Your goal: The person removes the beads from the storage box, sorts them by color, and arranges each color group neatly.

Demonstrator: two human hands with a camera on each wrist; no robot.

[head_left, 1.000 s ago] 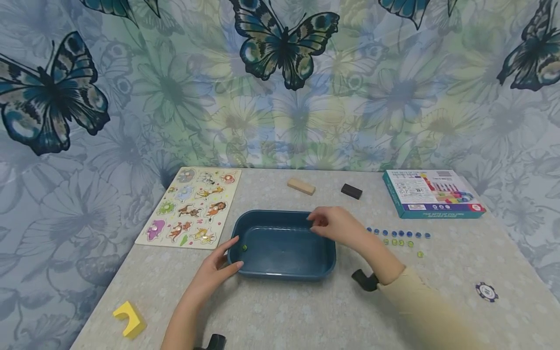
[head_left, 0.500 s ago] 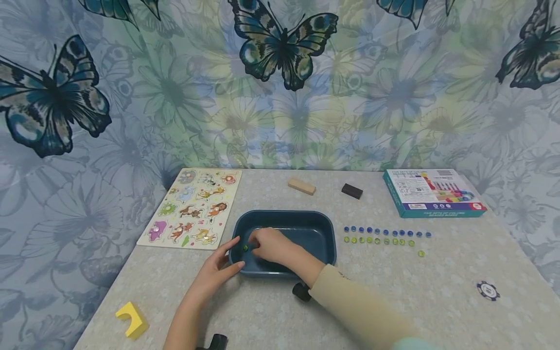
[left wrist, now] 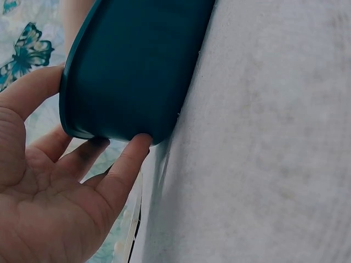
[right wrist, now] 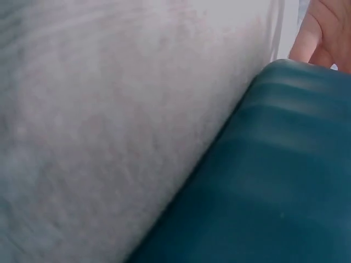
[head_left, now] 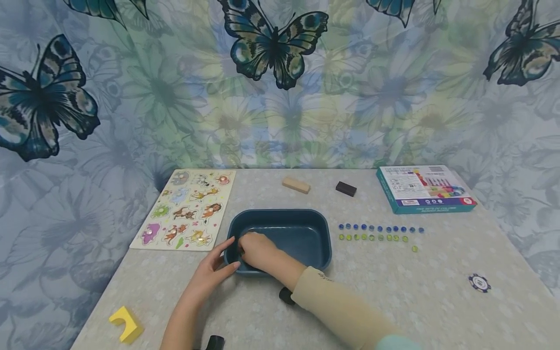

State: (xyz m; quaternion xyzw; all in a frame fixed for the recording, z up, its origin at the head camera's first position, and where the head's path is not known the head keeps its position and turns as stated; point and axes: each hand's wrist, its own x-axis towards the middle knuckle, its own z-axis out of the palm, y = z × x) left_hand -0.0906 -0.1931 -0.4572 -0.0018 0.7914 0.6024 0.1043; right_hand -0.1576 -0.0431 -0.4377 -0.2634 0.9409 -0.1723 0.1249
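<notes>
A dark blue rectangular tray (head_left: 302,243) stands on the table in the head view. My left hand (head_left: 213,267) touches its left end, thumb and fingers spread along the rim; the left wrist view shows the fingertips (left wrist: 143,141) against the outer wall. My right hand (head_left: 258,250) reaches down inside the tray at the left, fingers curled toward its floor. It covers the spot where a small green bead lay, and I cannot tell whether the bead is between the fingers. The right wrist view shows mostly the tray's outer wall (right wrist: 263,181).
Right of the tray lie a row of blue beads (head_left: 379,228) and a row of green beads (head_left: 372,237). A picture board (head_left: 185,209), wooden block (head_left: 296,184), black block (head_left: 346,188), box (head_left: 426,189), poker chip (head_left: 480,283) and yellow arch block (head_left: 127,324) lie around.
My right hand has moved left from the tray's far right corner to its left end, over the green bead. The left hand stays at the rim. The head view has shifted slightly.
</notes>
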